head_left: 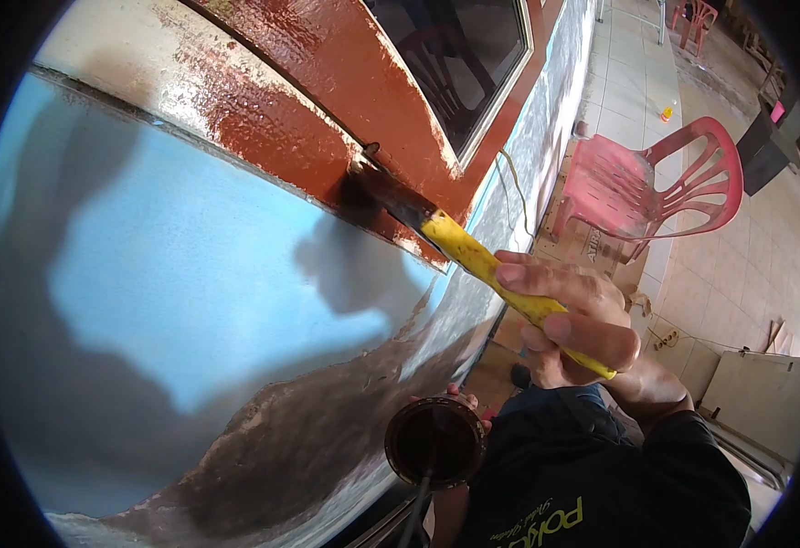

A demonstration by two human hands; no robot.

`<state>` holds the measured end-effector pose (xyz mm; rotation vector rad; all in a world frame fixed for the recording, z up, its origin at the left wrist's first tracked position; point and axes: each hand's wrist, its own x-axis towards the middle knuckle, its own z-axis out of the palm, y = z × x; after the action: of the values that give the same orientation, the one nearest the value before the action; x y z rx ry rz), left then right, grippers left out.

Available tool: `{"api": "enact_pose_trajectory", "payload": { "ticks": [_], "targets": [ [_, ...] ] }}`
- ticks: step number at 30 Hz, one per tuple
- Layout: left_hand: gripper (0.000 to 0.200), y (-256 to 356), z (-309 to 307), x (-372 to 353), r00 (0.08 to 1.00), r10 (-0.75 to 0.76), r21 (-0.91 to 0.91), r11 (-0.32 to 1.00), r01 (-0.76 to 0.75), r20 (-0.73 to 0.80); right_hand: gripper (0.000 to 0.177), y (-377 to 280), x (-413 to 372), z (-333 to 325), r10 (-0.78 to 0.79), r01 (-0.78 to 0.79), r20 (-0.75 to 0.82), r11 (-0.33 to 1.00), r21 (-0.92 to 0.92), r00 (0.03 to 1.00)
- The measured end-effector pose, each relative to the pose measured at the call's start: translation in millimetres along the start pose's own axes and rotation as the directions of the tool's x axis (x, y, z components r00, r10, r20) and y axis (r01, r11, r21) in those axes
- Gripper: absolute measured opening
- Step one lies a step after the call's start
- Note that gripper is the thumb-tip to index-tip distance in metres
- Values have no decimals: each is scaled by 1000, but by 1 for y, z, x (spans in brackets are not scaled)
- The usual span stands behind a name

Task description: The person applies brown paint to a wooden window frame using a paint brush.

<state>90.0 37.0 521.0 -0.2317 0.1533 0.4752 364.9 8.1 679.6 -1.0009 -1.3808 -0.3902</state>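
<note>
A paintbrush point(462, 245) with a yellow handle is gripped between the fingers and thumb of my right hand point(582, 320). Its dark, paint-covered head touches the lower edge of a wooden window frame point(418, 151), beside the corner of the glass. Glossy red-brown paint covers much of the wood, while a pale, patchy stretch shows at upper left. Lower down, my left hand point(469, 399) is wrapped round a round paint can point(400, 416), its fingers partly hidden behind the can. Dark paint is inside, and a thin stick point(415, 511) leans out over the rim.
Below the frame is a light blue wall point(190, 301) with a bare grey-brown patch point(281, 447). A dusty red plastic chair point(614, 178) stands at right on the tiled floor point(729, 247). A thin wire point(516, 187) hangs by the frame's corner.
</note>
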Motion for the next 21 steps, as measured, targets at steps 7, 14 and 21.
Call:
{"api": "enact_pose_trajectory", "payload": {
  "ticks": [7, 14, 21],
  "targets": [
    [60, 2, 3, 3, 1000, 13, 9, 1000, -13, 9, 34, -6, 6, 2, 9, -11, 50, 999, 39, 999],
    [60, 2, 5, 4, 1000, 13, 14, 1000, -13, 12, 33, -6, 11, 9, -14, 14, 0, 1000, 5, 1000],
    [61, 1, 5, 3, 1000, 21, 12, 1000, -21, 12, 33, -7, 21, 5, 7, -7, 17, 1000, -24, 1000]
  ]
}}
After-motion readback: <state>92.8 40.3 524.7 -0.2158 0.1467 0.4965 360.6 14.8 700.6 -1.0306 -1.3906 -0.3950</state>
